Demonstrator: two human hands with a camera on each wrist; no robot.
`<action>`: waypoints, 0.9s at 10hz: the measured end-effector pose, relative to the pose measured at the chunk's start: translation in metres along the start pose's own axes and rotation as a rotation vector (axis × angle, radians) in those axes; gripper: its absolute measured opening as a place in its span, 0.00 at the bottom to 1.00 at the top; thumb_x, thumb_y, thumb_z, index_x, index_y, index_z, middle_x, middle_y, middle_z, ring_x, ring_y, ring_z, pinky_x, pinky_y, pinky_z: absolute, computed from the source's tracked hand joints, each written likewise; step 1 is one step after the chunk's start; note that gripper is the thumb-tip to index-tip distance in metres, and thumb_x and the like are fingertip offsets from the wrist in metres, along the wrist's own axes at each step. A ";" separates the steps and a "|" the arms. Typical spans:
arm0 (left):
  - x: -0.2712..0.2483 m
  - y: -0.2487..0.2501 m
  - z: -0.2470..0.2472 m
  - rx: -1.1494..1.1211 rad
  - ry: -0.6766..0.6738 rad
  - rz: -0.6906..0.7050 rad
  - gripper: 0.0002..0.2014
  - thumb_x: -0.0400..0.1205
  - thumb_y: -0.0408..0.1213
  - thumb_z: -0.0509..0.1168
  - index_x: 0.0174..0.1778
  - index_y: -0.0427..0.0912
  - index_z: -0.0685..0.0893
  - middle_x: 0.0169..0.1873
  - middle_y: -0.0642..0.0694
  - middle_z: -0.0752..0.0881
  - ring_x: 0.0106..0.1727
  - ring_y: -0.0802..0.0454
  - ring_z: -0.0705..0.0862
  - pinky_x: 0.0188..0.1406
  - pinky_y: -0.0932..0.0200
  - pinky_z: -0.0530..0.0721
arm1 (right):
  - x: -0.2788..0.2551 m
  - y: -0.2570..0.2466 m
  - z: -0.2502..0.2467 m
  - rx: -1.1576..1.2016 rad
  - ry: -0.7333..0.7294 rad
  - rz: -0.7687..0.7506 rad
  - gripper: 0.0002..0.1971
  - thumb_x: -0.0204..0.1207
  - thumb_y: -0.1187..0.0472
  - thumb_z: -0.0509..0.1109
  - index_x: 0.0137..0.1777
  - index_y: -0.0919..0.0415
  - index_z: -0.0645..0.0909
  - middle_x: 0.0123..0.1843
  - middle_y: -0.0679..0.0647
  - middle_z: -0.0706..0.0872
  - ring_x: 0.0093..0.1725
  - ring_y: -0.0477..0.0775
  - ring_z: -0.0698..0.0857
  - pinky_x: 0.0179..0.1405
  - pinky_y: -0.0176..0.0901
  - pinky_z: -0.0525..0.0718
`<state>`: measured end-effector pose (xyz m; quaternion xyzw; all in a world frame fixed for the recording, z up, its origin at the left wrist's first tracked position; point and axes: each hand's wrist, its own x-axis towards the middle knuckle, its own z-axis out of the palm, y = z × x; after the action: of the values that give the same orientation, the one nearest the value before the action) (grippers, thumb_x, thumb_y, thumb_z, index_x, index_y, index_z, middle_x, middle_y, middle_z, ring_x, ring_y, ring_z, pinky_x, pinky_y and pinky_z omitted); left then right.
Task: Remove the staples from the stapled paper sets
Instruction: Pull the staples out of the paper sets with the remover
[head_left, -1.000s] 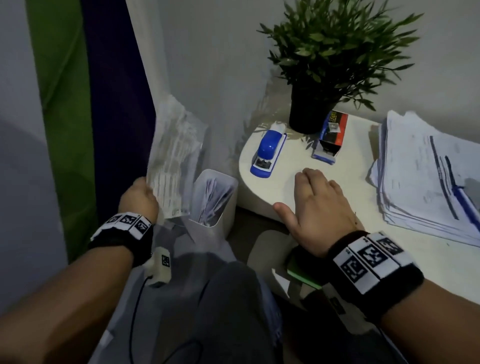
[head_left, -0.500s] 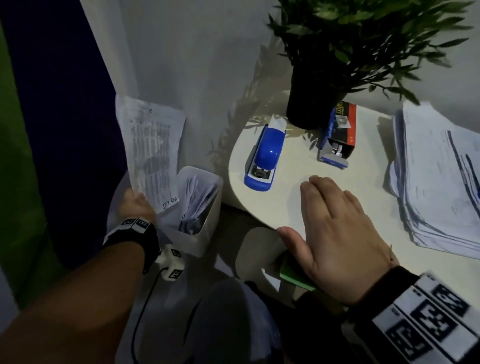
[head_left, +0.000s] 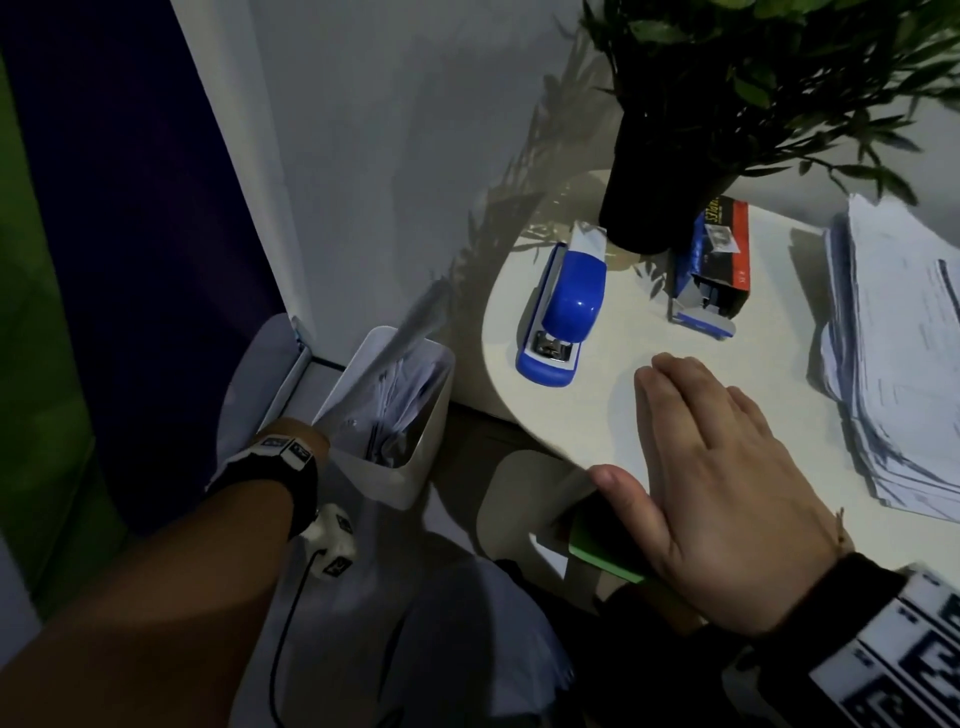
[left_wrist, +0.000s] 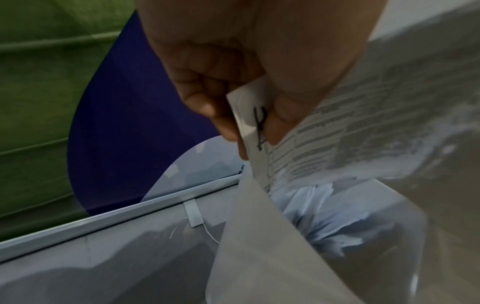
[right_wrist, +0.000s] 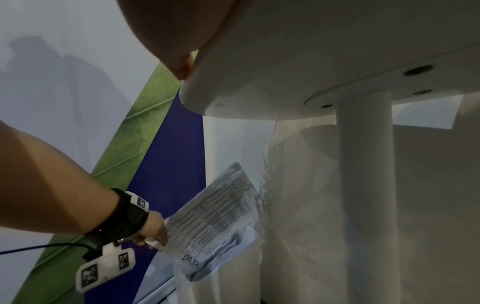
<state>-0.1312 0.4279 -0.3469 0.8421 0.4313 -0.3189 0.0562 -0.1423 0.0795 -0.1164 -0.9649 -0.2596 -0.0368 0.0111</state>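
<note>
Printed sheet (left_wrist: 350, 131) pinched by left hand (left_wrist: 233, 72) over bin (head_left: 410, 467) — wrist view only, right hand (head_left: 727, 488) flat on table (head_left: 649, 312).

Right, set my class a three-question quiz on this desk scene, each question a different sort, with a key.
1. True or false: the left hand pinches a printed sheet over the white bin beside the table.
2. Which thing lies nearest the right hand?
A. the stapler
B. the plant pot
C. the staple box
3. Fill in: the right hand lies flat with its fingers ____.

Key: 1 true; 2 A; 3 straight.
</note>
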 end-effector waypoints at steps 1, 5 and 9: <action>0.000 0.001 -0.016 -0.609 -0.065 -0.029 0.26 0.87 0.47 0.53 0.75 0.30 0.68 0.71 0.35 0.74 0.71 0.41 0.74 0.55 0.58 0.75 | 0.000 -0.001 -0.001 -0.002 0.000 0.004 0.41 0.78 0.35 0.46 0.72 0.72 0.72 0.70 0.69 0.77 0.70 0.70 0.76 0.68 0.67 0.75; -0.006 0.044 -0.101 -0.252 0.343 0.464 0.18 0.84 0.36 0.58 0.69 0.37 0.77 0.64 0.37 0.81 0.63 0.39 0.80 0.61 0.53 0.77 | 0.000 0.000 0.000 -0.017 0.034 -0.010 0.40 0.77 0.36 0.48 0.71 0.73 0.73 0.70 0.70 0.77 0.70 0.70 0.77 0.67 0.68 0.74; -0.011 0.006 -0.064 -0.494 0.352 0.434 0.17 0.87 0.36 0.54 0.69 0.32 0.73 0.59 0.28 0.80 0.56 0.33 0.79 0.51 0.50 0.76 | 0.001 0.000 0.001 -0.007 0.035 -0.010 0.42 0.79 0.35 0.44 0.71 0.73 0.72 0.70 0.71 0.77 0.69 0.71 0.77 0.67 0.69 0.75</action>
<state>-0.0996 0.4402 -0.2906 0.9169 0.3099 -0.0365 0.2490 -0.1417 0.0803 -0.1177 -0.9629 -0.2639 -0.0547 0.0120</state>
